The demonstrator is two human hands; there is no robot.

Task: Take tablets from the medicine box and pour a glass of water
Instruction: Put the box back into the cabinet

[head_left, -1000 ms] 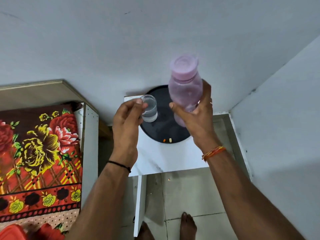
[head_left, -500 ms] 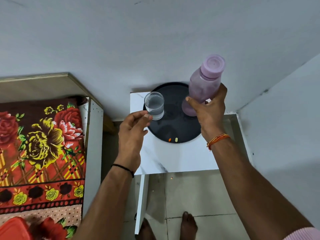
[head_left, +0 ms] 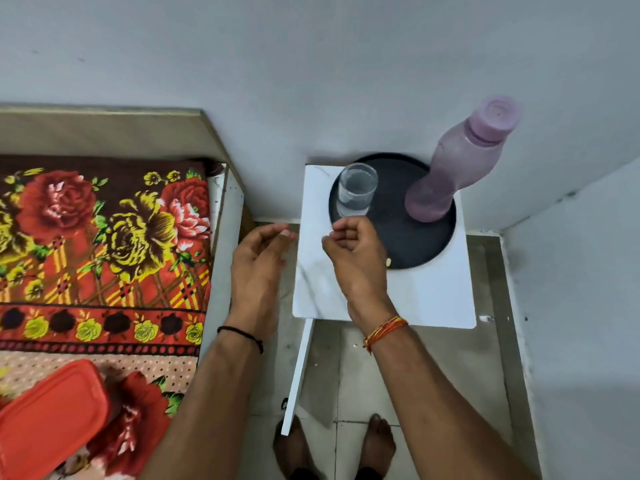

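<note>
A clear glass (head_left: 356,190) with water in it stands on the left part of a round black tray (head_left: 408,244). A capped purple bottle (head_left: 457,164) stands upright on the tray's right side. One pale tablet (head_left: 388,261) lies on the tray's near rim, right beside my right hand. My right hand (head_left: 353,252) hovers just in front of the glass, fingers loosely curled, with nothing visible in it. My left hand (head_left: 259,258) is left of the table with its fingers apart and empty. A red medicine box (head_left: 52,417) lies on the bed at the lower left.
The tray rests on a small white table (head_left: 415,296) set in a corner between grey walls. A bed with a floral blanket (head_left: 104,244) fills the left side. Bare feet (head_left: 332,448) stand on the tiled floor in front of the table.
My right hand set the bottle upright on the tray, let go and drew back toward the glass. My left hand pulled away from the glass to the left.
</note>
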